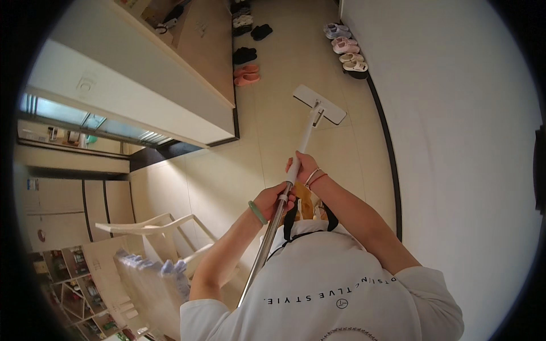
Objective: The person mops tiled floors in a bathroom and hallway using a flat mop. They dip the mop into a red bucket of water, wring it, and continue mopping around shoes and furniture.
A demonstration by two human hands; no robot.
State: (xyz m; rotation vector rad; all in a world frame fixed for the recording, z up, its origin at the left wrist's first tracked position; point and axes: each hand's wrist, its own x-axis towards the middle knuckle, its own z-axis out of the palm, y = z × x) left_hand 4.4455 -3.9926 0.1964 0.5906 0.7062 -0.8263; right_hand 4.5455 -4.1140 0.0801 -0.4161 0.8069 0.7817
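I hold a flat mop with both hands. Its white rectangular head [319, 104] lies on the pale tiled floor [278, 142] ahead of me, close to the white wall on the right. My right hand [303, 167], with thin bracelets at the wrist, grips the white upper part of the handle [306, 136]. My left hand [272, 200], with a green bangle, grips the metal part of the pole lower down, near my chest. The pole runs down past my white shirt.
Pairs of shoes and slippers line the floor: pink ones [246, 75] and dark ones [244, 55] by the left cabinet [170, 85], light ones [348, 54] along the right wall. A white plastic chair [159, 230] and a packaged bundle [151, 278] stand at my left.
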